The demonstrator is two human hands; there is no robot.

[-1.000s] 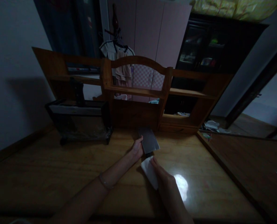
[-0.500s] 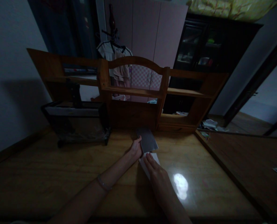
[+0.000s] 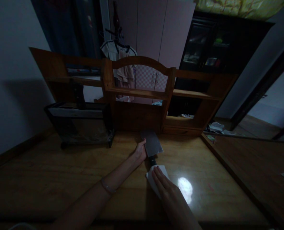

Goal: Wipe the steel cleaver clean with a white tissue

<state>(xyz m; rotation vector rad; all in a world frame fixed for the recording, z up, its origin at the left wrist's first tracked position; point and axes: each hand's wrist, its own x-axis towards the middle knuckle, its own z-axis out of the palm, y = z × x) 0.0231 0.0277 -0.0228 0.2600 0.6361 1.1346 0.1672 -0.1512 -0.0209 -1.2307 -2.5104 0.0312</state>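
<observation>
A cleaver (image 3: 152, 143) with a broad grey blade and a black riveted handle is held above the wooden desk, its blade pointing away from me. My left hand (image 3: 140, 151) is closed on the blade's left side, thumb on the upper face. Around the lower part of the handle is a white cloth or paper wipe (image 3: 153, 184). My right hand (image 3: 164, 182) presses the wipe there, fingers together on top; its thumb is hidden. The upper part of the handle shows bare between wipe and blade.
On the desk (image 3: 123, 204) at the left stands a dark knife block (image 3: 84, 127) with a black-handled knife (image 3: 78, 95) in it. A wooden shelf unit (image 3: 138, 116) runs along the back edge. A raised wooden rim (image 3: 218, 156) borders the right side.
My right hand and the wipe have slid down the handle towards me, baring its black upper part. My left hand keeps its hold on the blade.
</observation>
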